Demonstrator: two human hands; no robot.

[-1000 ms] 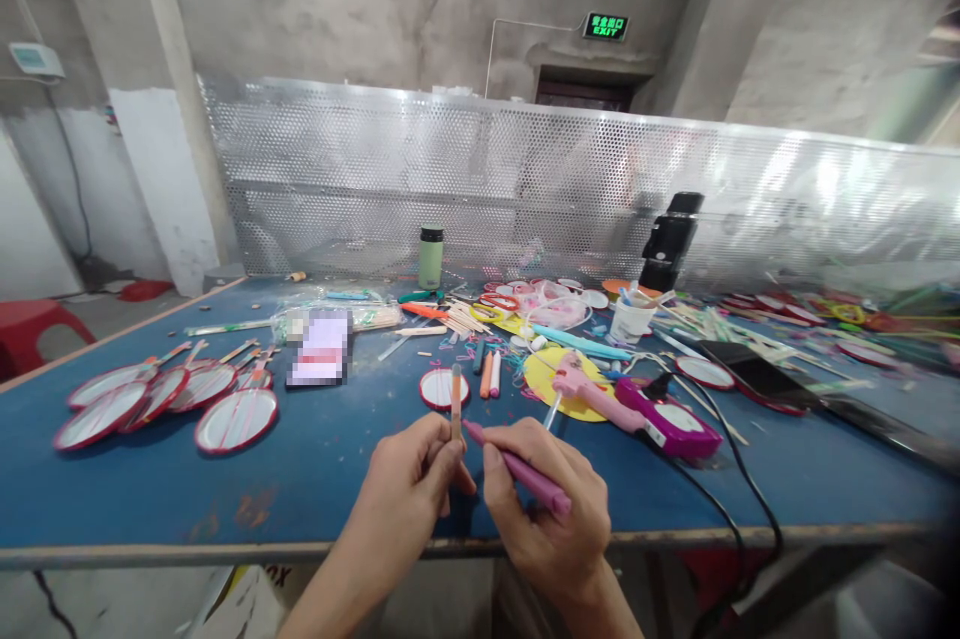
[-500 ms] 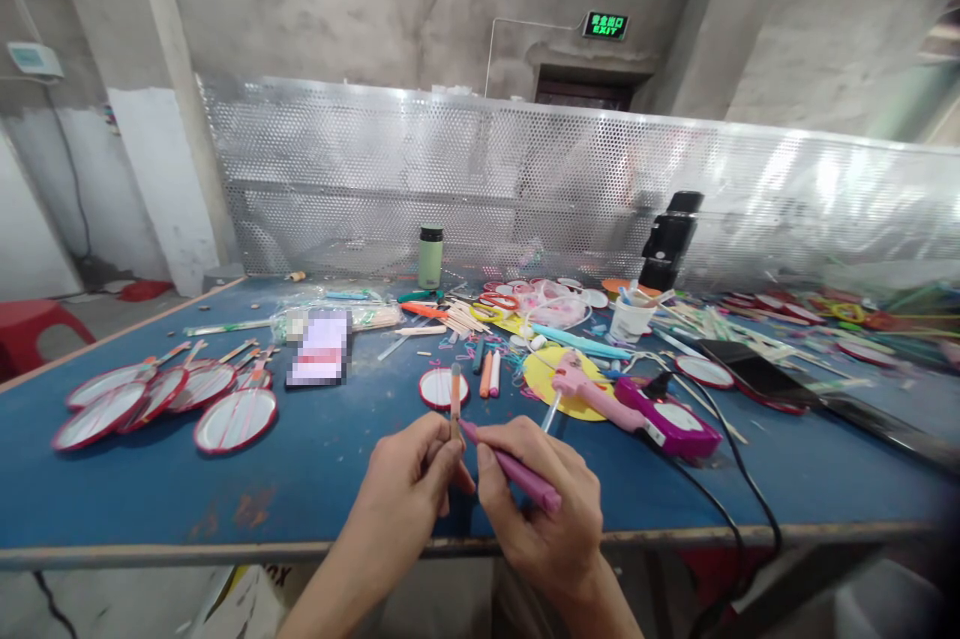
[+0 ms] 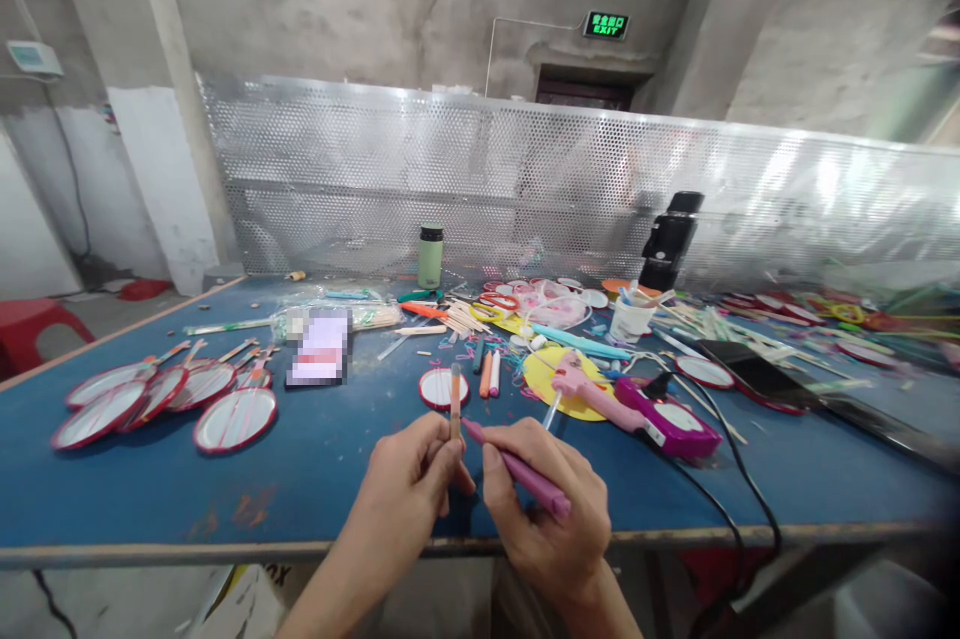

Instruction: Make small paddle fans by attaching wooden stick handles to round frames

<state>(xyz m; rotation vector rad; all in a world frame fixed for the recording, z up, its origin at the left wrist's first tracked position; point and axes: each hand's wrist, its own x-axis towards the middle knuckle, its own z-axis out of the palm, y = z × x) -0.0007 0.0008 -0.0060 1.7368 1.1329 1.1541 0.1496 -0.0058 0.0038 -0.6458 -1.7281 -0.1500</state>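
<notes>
Over the near edge of the blue table [image 3: 322, 479], my left hand [image 3: 409, 499] holds a thin wooden stick [image 3: 455, 399] upright, pinched between thumb and fingers. Its upper part is coloured orange. My right hand [image 3: 551, 509] grips a pink marker [image 3: 517, 469], whose tip touches the stick just above my left fingers. Both hands sit close together, almost touching.
Red-rimmed white discs on sticks [image 3: 169, 399] lie at the left. A pink and purple glue gun [image 3: 637, 409] with a black cable [image 3: 739, 489] lies right of my hands. Markers, sticks, a yellow disc [image 3: 551, 374], a white cup [image 3: 630, 319] and a green bottle [image 3: 430, 257] crowd the far side before a perforated metal screen [image 3: 525, 179].
My right hand and the pink marker slid slightly up the stick and then back down; the marker tip stays on the stick. My left hand has hardly moved.
</notes>
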